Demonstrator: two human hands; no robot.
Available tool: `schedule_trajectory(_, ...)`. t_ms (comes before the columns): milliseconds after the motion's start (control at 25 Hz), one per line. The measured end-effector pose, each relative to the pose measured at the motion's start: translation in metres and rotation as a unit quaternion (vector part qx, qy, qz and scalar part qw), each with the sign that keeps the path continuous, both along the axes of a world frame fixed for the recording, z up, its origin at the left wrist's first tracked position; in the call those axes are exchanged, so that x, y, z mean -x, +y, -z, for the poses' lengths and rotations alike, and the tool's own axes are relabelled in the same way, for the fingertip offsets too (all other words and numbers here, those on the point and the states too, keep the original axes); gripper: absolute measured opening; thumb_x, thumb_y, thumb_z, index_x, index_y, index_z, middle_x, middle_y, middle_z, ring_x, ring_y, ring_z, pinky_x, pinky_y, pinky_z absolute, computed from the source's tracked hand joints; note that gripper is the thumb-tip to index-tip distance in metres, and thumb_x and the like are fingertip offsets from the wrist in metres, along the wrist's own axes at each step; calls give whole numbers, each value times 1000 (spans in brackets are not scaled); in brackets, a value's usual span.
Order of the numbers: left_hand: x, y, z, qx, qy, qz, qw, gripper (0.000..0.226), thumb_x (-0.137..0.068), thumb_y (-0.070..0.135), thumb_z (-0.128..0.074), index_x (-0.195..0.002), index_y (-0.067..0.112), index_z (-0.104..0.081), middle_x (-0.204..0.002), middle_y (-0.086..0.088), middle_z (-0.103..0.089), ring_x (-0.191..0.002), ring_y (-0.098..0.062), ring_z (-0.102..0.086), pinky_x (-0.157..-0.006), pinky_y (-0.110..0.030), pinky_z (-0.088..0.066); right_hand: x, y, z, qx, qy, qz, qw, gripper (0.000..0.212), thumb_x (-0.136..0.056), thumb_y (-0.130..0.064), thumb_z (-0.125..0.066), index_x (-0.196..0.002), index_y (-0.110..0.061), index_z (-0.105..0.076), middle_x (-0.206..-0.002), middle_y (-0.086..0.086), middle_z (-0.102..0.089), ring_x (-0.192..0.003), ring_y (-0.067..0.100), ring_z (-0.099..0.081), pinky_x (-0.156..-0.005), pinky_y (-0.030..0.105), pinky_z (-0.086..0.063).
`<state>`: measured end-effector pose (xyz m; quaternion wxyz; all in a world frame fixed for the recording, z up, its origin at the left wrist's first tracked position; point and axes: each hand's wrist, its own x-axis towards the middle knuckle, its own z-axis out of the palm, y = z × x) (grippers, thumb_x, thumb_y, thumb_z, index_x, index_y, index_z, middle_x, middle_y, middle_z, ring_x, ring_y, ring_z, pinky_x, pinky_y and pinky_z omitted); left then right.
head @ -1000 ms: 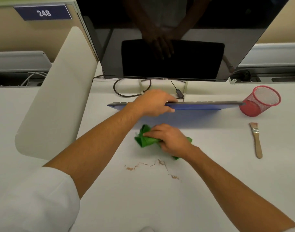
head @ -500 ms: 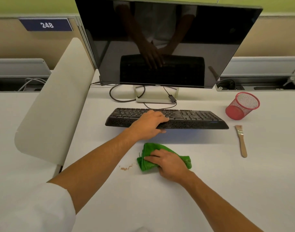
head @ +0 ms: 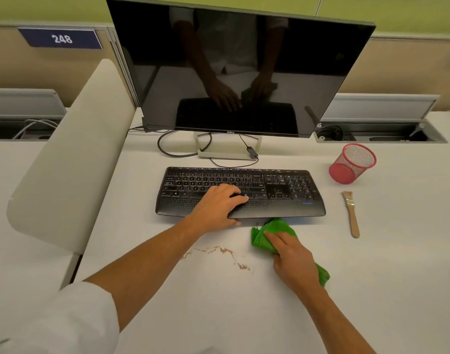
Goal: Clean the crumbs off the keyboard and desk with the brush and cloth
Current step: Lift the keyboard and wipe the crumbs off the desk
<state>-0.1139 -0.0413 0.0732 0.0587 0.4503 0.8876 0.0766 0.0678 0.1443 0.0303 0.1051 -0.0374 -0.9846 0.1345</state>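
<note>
Keyboard [head: 240, 191] lies flat on the desk [head: 372, 290], keys up, in front of the monitor [head: 240, 67] stand. My left hand [head: 216, 208] rests on its front half: fingers lie over the lower key rows and palm rest, thumb hooks under the front edge. I read that as a light grip on the front edge rather than a flat press, but the thumb contact is partly hidden.

My right hand [head: 294, 259] presses the green cloth [head: 268, 235] onto the desk just in front of the keyboard's front edge, fingers curled over the bunched fabric. One end of the cloth touches or nearly touches that edge; I cannot tell which.

Crumbs [head: 223, 254]: a thin brown trail lies on the desk toward the near edge, left of the cloth, between my two forearms. Not yet wiped up.

Brush [head: 351, 213] lies unheld right of the keyboard, bristles toward the red mesh cup [head: 352, 163].

Judgement: desk wiping is in hand and unfinished. The visible trail needs gathering with the cloth. I cannot see any crumbs between the keys at this resolution, so the keyboard's state is undetermined.
</note>
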Motion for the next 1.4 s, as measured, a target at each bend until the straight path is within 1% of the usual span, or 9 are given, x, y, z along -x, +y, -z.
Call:
schedule_trajectory(280,-7,3,9,3,5,-5,1000,67,-85,45,-68,-145,28,-42,-143,-2,-39,-134,-22,-31,-108,-38,-23,-3,-3,0,21,-26,-7,999,56,-59,-6,-73,-114,-19,-73,-100,-3,-68,-81,22,-67,-48,28,-51)
schedule_trajectory(400,-8,6,6,17,-13,-5,1000,63,-85,33,-63,-144,29,-41,-142,-2,-38,-133,-22,-30,-107,-38,-22,-4,-2,2,24,-26,-4,999,57,-60,-6,-72,-115,-20,-73,-102,-3,-69,-83,22,-69,-48,28,-52)
schedule_trajectory(520,-9,8,5,28,-27,-2,999,62,-85,33,-63,-143,30,-42,-142,-2,-37,-133,-21,-29,-108,-39,-23,-5,-1,5,51,-36,3,998,62,-60,0,-77,-118,-21,-71,-106,-2,-69,-88,25,-69,-53,32,-56)
schedule_trajectory(600,-6,7,6,30,-41,2,999,61,-86,37,-65,-142,29,-43,-143,-1,-37,-134,-21,-29,-108,-39,-25,-5,-1,5,64,-42,11,997,61,-64,1,-76,-121,-21,-71,-110,-2,-69,-93,25,-69,-58,35,-58)
schedule_trajectory(720,-5,2,8,21,-61,-1,998,64,-86,40,-67,-144,26,-43,-144,0,-39,-134,-20,-29,-108,-38,-28,-3,-1,0,98,-48,24,994,56,-73,2,-73,-124,-20,-70,-119,0,-70,-105,29,-67,-78,41,-59)
schedule_trajectory(880,-13,-10,8,-37,-91,-22,995,59,-92,38,-64,-145,21,-45,-150,1,-39,-141,-16,-29,-114,-33,-22,0,6,-10,157,-36,42,986,47,-80,0,-72,-123,-19,-71,-121,3,-71,-109,31,-66,-93,41,-52)
schedule_trajectory(1080,-29,-57,22,-144,-83,-114,979,44,-99,35,-56,-139,18,-54,-148,2,-48,-144,-14,-30,-121,-37,-21,-12,20,-35,179,-5,64,982,38,-89,0,-65,-120,-20,-72,-101,2,-70,-85,19,-60,-77,31,-48)
schedule_trajectory(1240,-43,-106,37,-178,-24,-202,963,41,-99,37,-51,-131,13,-61,-141,-3,-55,-140,-20,-39,-116,-33,-21,-24,26,-37,174,25,82,981,40,-88,3,-64,-122,-19,-71,-101,-2,-69,-85,14,-57,-76,30,-46)
schedule_trajectory(1400,-66,-152,49,-181,-4,-275,944,53,-99,44,-34,-128,10,-63,-137,-7,-59,-135,-24,-46,-116,-39,-28,-36,27,-16,120,-8,144,982,40,-88,-6,-68,-128,-15,-66,-108,5,-67,-94,28,-62,-74,33,-46)
